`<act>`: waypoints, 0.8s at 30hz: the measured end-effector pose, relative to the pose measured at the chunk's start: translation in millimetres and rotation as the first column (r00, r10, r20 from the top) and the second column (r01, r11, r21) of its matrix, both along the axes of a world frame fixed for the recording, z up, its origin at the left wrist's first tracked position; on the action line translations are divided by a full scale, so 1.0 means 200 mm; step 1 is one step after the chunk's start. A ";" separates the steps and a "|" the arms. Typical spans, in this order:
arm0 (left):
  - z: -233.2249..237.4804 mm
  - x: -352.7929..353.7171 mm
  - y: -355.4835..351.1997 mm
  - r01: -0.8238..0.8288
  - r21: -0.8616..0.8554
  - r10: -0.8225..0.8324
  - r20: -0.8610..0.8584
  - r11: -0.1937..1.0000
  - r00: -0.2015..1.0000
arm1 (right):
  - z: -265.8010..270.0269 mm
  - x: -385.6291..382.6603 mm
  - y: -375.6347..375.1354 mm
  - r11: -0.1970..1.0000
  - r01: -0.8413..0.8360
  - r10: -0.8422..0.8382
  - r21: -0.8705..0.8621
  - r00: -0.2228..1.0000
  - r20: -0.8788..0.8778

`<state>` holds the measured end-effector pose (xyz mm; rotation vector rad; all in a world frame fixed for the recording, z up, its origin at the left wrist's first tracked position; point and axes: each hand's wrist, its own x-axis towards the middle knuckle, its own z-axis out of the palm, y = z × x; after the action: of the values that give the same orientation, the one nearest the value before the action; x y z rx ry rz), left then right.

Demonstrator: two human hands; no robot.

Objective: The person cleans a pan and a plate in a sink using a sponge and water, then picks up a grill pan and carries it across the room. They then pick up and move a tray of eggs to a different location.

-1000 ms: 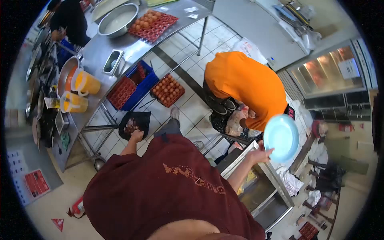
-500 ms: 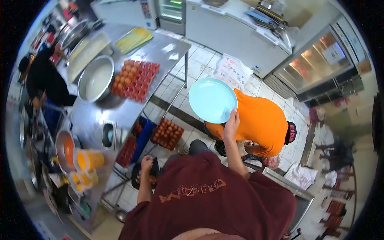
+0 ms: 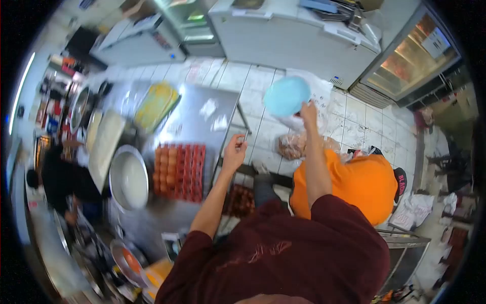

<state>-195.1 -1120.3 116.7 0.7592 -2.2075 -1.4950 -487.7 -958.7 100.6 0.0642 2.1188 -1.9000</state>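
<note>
My right hand grips the rim of a light-blue round plate, held out ahead over the floor. The plate looks tilted and slightly blurred. My left hand is raised near the right edge of the steel table, fingers loosely curled and apart, with nothing visible in it. Left of that hand, a red egg tray lies on the table with brown eggs along its left part. Beside it stands a large metal bowl with pale content.
A person in an orange shirt bends down beside my right arm, near plastic bags on the floor. Another person in black stands beyond the table. A white chest freezer and a glass-door fridge line the back.
My right hand has carried the plate forward, farther from me. My left hand has risen from low beside my body to the table's edge, its fingers loosening. The view has shifted.
</note>
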 end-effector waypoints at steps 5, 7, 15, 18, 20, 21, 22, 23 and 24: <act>0.00 -0.75 -0.47 -0.029 -0.160 0.028 -0.009 0.987 1.000 | -0.86 -0.40 -0.28 0.950 -0.080 0.042 0.302 0.991 0.129; -0.16 -0.98 -0.70 0.003 -0.374 -0.023 -0.050 0.928 0.998 | -1.03 -0.51 -0.34 0.936 -0.129 0.090 0.328 0.987 0.132; -0.47 -1.11 -0.94 0.185 -0.582 -0.168 0.083 0.792 0.982 | -0.11 -1.78 -0.65 0.997 0.051 -0.056 -0.058 0.995 -0.084; -0.45 -1.12 -0.94 0.196 -0.566 -0.173 0.095 0.801 0.980 | 0.28 -2.46 -0.71 0.849 0.142 -0.226 -0.509 0.968 -0.106; -0.45 -1.13 -0.95 0.207 -0.578 -0.183 0.101 0.789 0.978 | 0.56 -2.64 -0.76 0.801 0.216 -0.298 -0.558 0.953 -0.059; -0.44 -1.13 -0.95 0.215 -0.568 -0.182 0.114 0.795 0.977 | 0.59 -2.68 -0.78 0.790 0.261 -0.345 -0.554 0.937 -0.051; -0.43 -1.13 -0.95 0.222 -0.558 -0.183 0.126 0.800 0.975 | 0.55 -2.65 -0.80 0.803 0.219 -0.305 -0.554 0.950 -0.066; -0.42 -1.13 -0.95 0.225 -0.549 -0.182 0.133 0.805 0.974 | 0.47 -2.59 -0.83 0.813 0.174 -0.263 -0.555 0.961 -0.085; -0.43 -1.13 -0.95 0.223 -0.554 -0.176 0.137 0.802 0.975 | 0.37 -2.54 -0.85 0.821 0.126 -0.222 -0.557 0.969 -0.108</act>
<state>-421.0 -1310.9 30.1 0.3964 -2.6609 -0.7946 -996.4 -1128.2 174.3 -0.0275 1.6160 -2.6383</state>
